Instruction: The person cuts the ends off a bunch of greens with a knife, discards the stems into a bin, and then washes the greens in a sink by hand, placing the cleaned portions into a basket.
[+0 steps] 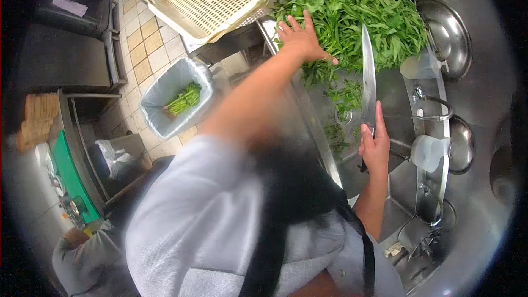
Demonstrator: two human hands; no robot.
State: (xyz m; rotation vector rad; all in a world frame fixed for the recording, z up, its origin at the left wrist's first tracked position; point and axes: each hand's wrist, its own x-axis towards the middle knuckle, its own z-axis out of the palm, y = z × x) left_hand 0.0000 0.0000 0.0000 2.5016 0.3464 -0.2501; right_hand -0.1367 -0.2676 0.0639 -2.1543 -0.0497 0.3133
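A large pile of leafy greens (385, 16) lies on the metal counter (393, 91) at the top. Spread over the pile's left edge, my left hand (304, 42) has its fingers apart and holds nothing. My right hand (375, 146) grips the handle of a long knife (368, 77), with the index finger stretched along it. The blade points away from me, and its tip is over the greens. Loose leaves (345, 99) are scattered on the counter left of the blade.
A cream perforated basket (212, 0) is at the upper left. Below it, a lined bin (151, 96) holds cut stems (184, 99). Metal bowls (454, 33), a faucet (440, 111) and a plastic container (428, 153) are on the right. Another person (91, 258) is at the lower left.
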